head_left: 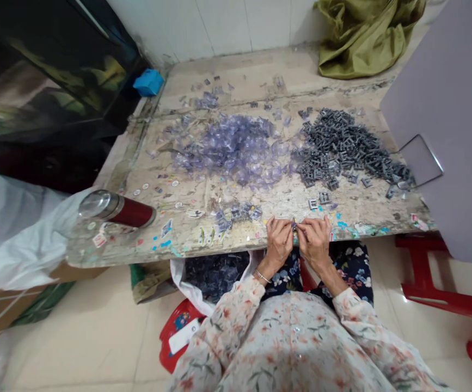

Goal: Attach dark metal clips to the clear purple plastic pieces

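At the table's front edge, my left hand [279, 239] and my right hand [314, 239] meet with their fingertips pinched on a small grey plastic part [294, 224]. Most of that part is hidden by the fingers. Just beyond my hands lie a couple of loose grey plastic pieces [312, 204]. Left of them is a small cluster of grey and clear pieces [236, 212]. Further back spreads a heap of clear purplish plastic pieces [236, 144], with a pile of dark grey plastic pieces [342, 141] to its right.
A red steel thermos [133, 211] lies or leans at the table's left. Below the edge, a white sack [178, 277] holds dark pieces. A phone [184, 336] rests on a red stool [168, 332]. A grey panel [456, 136] stands right, and olive cloth [358, 43] lies at the back.
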The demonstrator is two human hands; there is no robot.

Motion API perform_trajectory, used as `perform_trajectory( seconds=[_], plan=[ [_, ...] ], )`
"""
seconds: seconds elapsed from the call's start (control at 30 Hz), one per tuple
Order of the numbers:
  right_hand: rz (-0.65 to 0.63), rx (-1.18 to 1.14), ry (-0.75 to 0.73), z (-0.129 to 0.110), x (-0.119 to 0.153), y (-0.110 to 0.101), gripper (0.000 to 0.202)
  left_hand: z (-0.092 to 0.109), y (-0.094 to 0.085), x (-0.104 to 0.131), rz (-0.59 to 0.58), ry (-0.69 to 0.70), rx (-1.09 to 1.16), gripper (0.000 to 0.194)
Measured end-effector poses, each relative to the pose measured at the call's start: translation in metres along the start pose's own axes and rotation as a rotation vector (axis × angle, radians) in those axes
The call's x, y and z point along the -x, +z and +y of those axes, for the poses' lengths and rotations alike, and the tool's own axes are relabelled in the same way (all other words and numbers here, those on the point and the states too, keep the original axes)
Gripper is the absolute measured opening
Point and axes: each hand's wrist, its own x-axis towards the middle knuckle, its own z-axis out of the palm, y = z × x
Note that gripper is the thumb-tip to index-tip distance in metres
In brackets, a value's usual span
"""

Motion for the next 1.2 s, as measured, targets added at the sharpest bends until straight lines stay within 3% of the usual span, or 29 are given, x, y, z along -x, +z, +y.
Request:
perform_trajectory(
  seconds=[0.33, 0.63, 0.77, 0.9, 1.03, 1.2],
  plan=[
    [0.041, 0.0, 0.019, 0.004, 0.011, 0.008, 0.014, -0.006, 0.007, 0.004, -0.034, 0.081, -0.064, 0.026],
    [0.032, -0.032, 0.022, 0.0, 0.01, 0.004, 0.018, -0.001, 0.002, 0.006, -0.025, 0.091, -0.137, 0.026],
    [0.009, 0.003, -0.01, 0.01, 0.005, -0.007, 0.019, -0.007, -0.008, 0.001, 0.028, 0.075, -0.207, 0.027],
    [0.07, 0.115, 0.019, 0.032, -0.011, -0.017, 0.019, -0.032, -0.029, -0.007, 0.115, -0.012, -0.321, 0.025],
    [0.034, 0.234, 0.053, 0.044, -0.032, -0.02, 0.021, -0.056, -0.048, -0.009, 0.128, -0.124, -0.461, 0.027],
    [0.087, 0.302, 0.117, 0.045, -0.044, -0.022, 0.026, -0.052, -0.05, 0.0, 0.181, -0.138, -0.491, 0.038]
  ],
)
